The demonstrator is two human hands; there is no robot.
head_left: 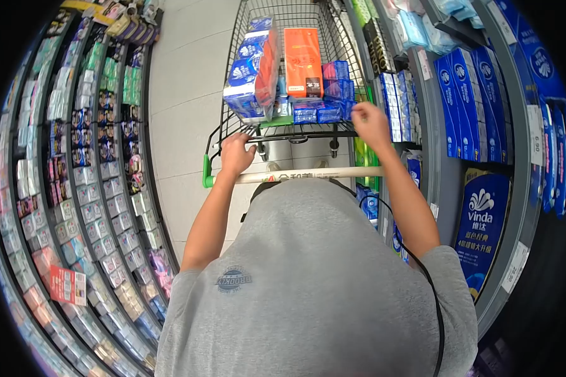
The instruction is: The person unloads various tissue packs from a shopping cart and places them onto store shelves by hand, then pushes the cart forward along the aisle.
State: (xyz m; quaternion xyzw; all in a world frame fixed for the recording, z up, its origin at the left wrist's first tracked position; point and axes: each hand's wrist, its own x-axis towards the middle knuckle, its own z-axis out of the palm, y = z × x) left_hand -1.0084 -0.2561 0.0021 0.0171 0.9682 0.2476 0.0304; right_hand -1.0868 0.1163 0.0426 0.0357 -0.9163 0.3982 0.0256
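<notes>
A wire shopping cart with a cream handle bar (258, 178) stands in front of me. My left hand (238, 153) rests at the cart's near left edge, its fingers curled over the black rim. Beside the near right corner of the basket, my right hand (370, 124) is raised with its fingers curled together; whether anything small is between them is hidden. In the basket lie a large blue tissue pack (248, 69) on the left, an orange box (302, 60) in the middle and several small blue packs (338, 88) on the right.
Shelves of small packaged goods (97, 207) line the left side, with a red price tag (68, 286). On the right, shelves hold blue tissue packs (462, 107) and a large blue Vinda pack (483, 226). Pale floor tiles (185, 94) run between.
</notes>
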